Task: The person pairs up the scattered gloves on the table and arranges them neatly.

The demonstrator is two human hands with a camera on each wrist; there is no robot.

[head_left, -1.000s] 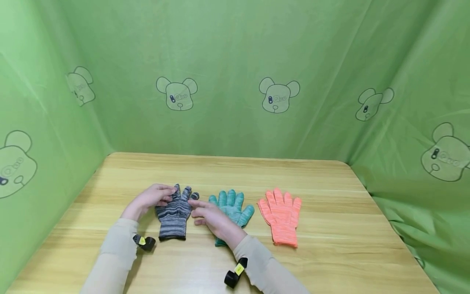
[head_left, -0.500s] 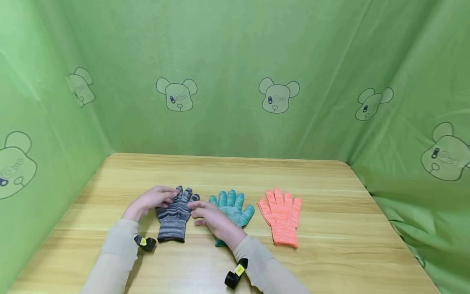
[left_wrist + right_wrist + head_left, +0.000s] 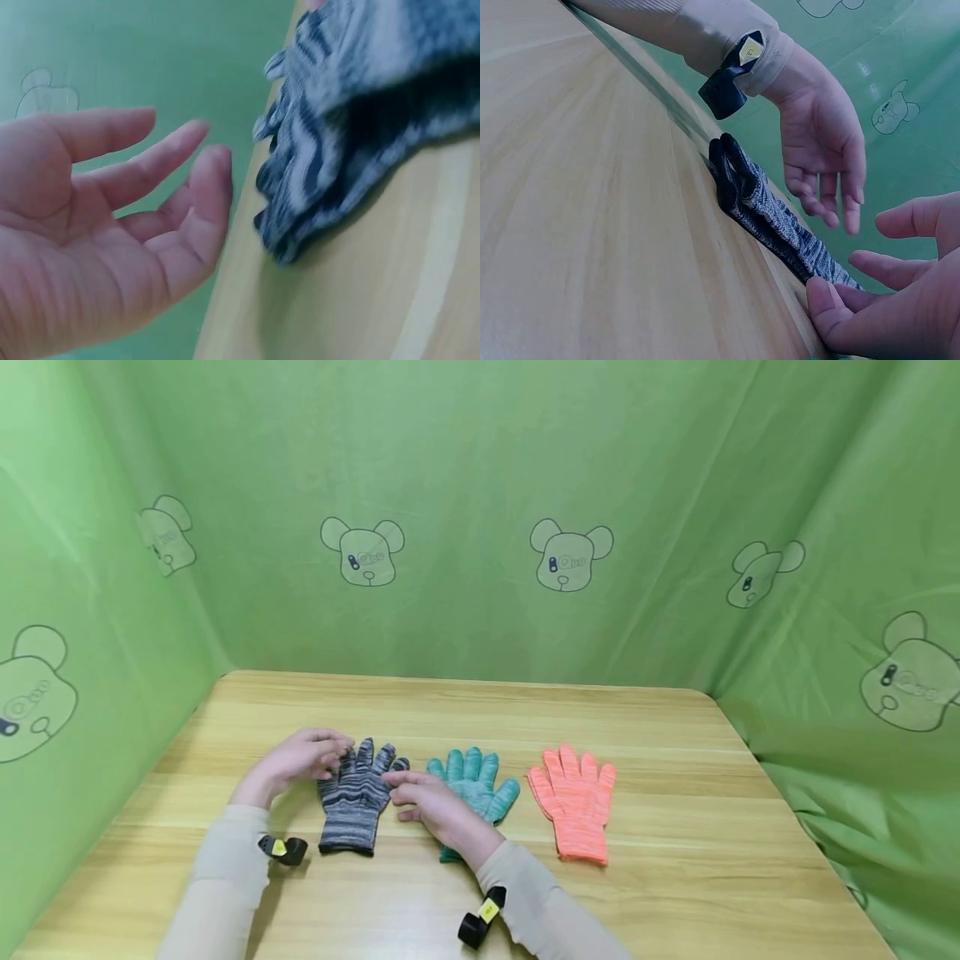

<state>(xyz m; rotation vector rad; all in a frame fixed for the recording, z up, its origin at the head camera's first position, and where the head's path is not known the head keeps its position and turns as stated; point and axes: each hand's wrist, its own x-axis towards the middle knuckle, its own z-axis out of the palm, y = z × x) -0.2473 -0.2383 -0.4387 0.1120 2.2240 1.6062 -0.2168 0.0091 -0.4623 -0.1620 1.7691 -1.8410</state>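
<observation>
A grey-and-black striped knit glove lies flat on the table with its fingers pointing away from me and its dark cuff toward me. At its upper left is my left hand, fingers loosely bent, overlapping the glove's leftmost finger in the head view. The left wrist view shows that hand empty, with a gap between it and the glove. My right hand reaches across a teal glove, partly hiding it. Its relaxed fingertips sit right at the striped glove's thumb side, as the right wrist view of the hand also shows.
An orange glove lies flat to the right of the teal one. The wooden table has green curtains with bear-head prints behind it and at both sides. Each wrist wears a black camera.
My left hand has drawn back left from the striped glove's fingers. Those fingers now lie more spread, and the cuff has shifted slightly left. My right hand has stayed nearly still.
</observation>
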